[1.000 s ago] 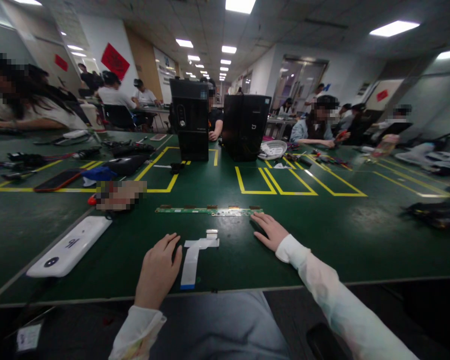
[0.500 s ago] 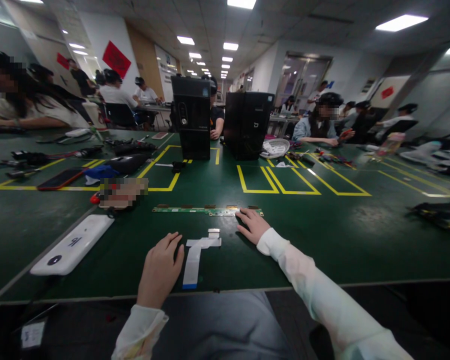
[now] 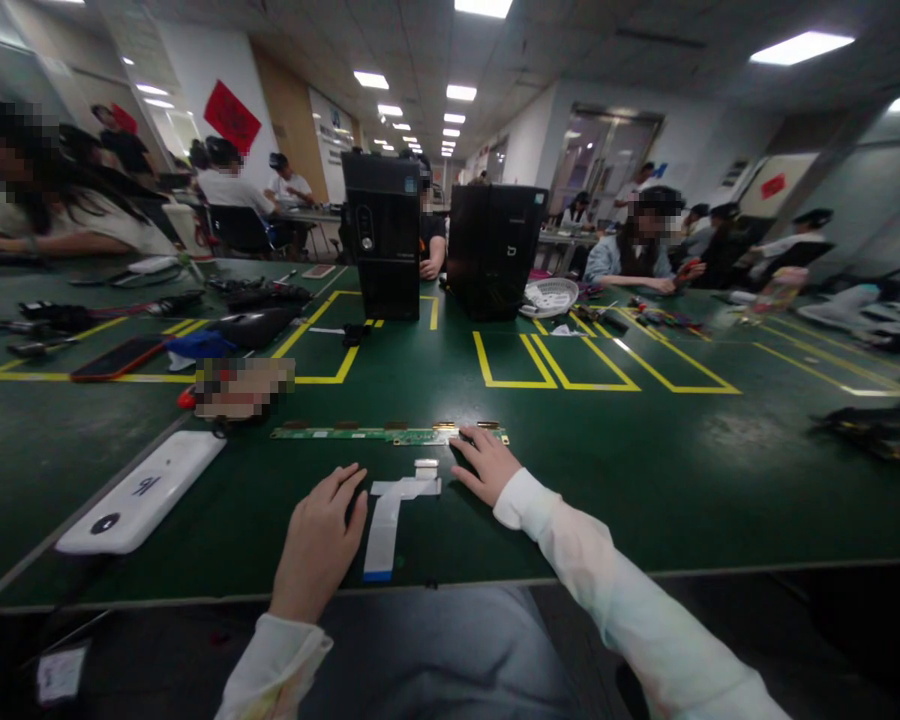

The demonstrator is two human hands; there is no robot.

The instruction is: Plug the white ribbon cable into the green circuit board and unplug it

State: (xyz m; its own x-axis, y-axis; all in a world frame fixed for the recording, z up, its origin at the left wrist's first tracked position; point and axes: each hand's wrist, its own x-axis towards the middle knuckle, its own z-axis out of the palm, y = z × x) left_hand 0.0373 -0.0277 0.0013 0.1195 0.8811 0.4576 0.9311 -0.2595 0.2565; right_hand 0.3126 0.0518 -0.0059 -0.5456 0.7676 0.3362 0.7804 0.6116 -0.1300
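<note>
A long, narrow green circuit board (image 3: 375, 434) lies flat across the dark green table. On its right end rest the fingertips of my right hand (image 3: 487, 465), fingers apart and palm down, with nothing gripped. Nearer to me lies a white flat ribbon cable (image 3: 384, 530), folded into a bent shape, with a blue end and a small connector at its top. My left hand (image 3: 321, 540) is just left of this cable, palm down with the fingers stretched out, and holds nothing.
A white power bank (image 3: 146, 490) lies to the left. Two black computer towers (image 3: 386, 240) stand upright at the back between yellow tape outlines. A dark phone (image 3: 120, 357), cables and a white basket (image 3: 551, 297) are farther off. Other people sit beyond.
My right hand has slid the circuit board left and slightly toward me. My left hand and the ribbon cable have stayed nearly in place.
</note>
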